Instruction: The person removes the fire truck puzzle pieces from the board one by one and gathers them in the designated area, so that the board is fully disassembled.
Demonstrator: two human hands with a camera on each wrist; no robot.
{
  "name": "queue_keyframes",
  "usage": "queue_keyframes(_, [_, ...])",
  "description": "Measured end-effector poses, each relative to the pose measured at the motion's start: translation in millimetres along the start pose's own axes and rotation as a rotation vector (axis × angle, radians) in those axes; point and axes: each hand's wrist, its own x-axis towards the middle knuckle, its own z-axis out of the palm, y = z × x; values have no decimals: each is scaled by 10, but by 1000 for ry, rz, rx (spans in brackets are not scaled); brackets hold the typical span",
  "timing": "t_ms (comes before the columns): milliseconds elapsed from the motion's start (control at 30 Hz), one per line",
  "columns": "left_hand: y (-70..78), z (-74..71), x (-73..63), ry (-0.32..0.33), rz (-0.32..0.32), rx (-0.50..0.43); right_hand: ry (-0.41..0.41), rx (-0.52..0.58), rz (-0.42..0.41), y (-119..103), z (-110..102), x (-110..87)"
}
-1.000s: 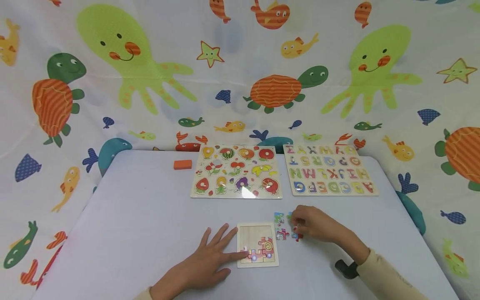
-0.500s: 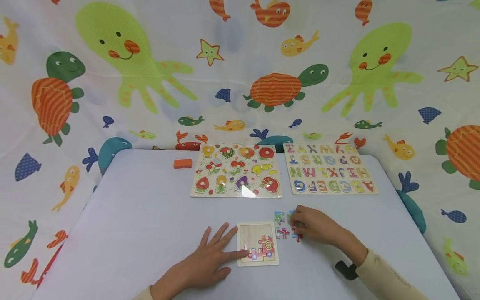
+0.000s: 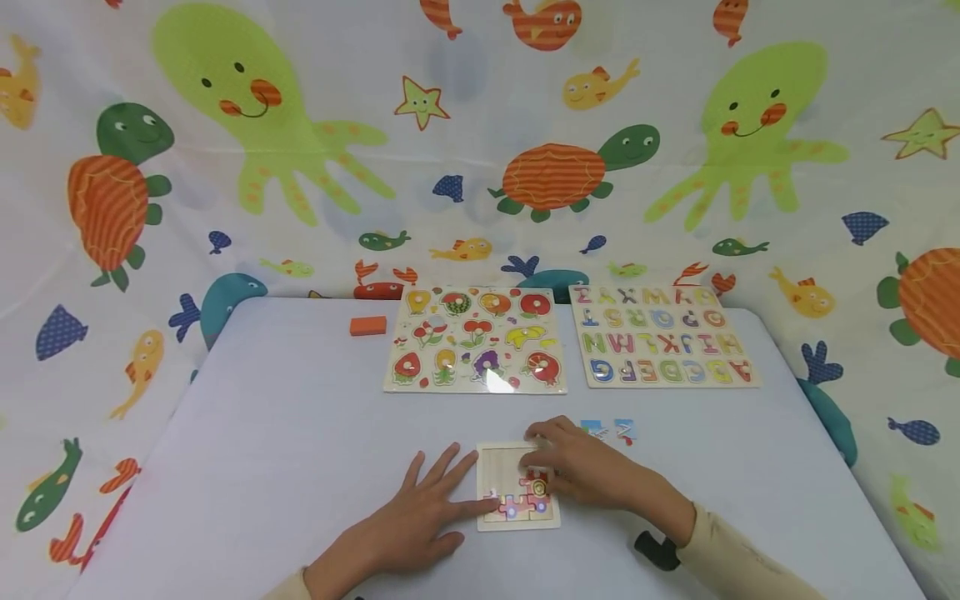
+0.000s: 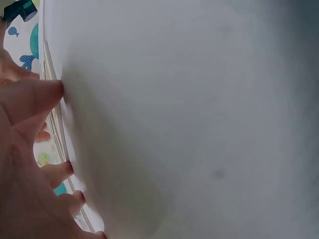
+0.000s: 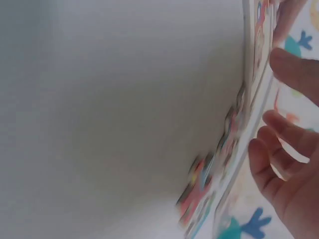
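My left hand (image 3: 408, 529) lies spread on the white table, its index fingertip touching the bottom-left of a small wooden puzzle tray (image 3: 554, 500). Pink train puzzle pieces (image 3: 513, 507) sit along the tray's bottom and right side. In the left wrist view, the thumb (image 4: 37, 97) and fingers reach down to the tabletop. My right hand (image 3: 588, 462) is over the tray's right side, fingers bent down close to the train pieces. The right wrist view has its thumb (image 5: 294, 74) apart from the bent fingers (image 5: 266, 159). I cannot tell whether it holds a piece.
Loose puzzle pieces (image 3: 625, 430) lie behind the right hand, others hidden by it. At the back stand a fruit peg board (image 3: 465, 379), an alphabet board (image 3: 652, 327) and an orange block (image 3: 367, 326). A sea-animal cloth (image 3: 465, 100) hangs behind the table.
My right hand has moved left from the loose pieces to the tray's right side, uncovering a piece behind it. The left hand has stayed in place.
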Motion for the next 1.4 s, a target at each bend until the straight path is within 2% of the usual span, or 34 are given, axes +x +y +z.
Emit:
queue_keyframes(133, [-1,7,22,-6,6,2,-45,-18,-15,-33,35,55])
queue_keyframes(433, [11,-22,20,-17,-8,1,-41,26,-5,-33,64,84])
queue_keyframes(700, [6,-18,21,-7,-2,11,-23,201,5,14,83,35])
queue_keyframes(867, [3,-17,24,-7,3,6,4,346,-23,88,89,6])
queue_keyframes(967, [13,-15,37,-6,4,3,-10,458,-7,164,-25,-88])
queue_keyframes(1067, [28,-13,52,-4,7,-1,-47,505,75,304,-225,-275])
queue_keyframes(1133, [35,-15,53,-5,4,-4,-72,478,136,424,-350,-418])
queue_keyframes(1233, [38,-18,40,-5,-7,-11,-103,405,183,586,-472,-582])
queue_keyframes(1400, [32,-22,29,-1,-11,-23,-141,293,208,721,-484,-673])
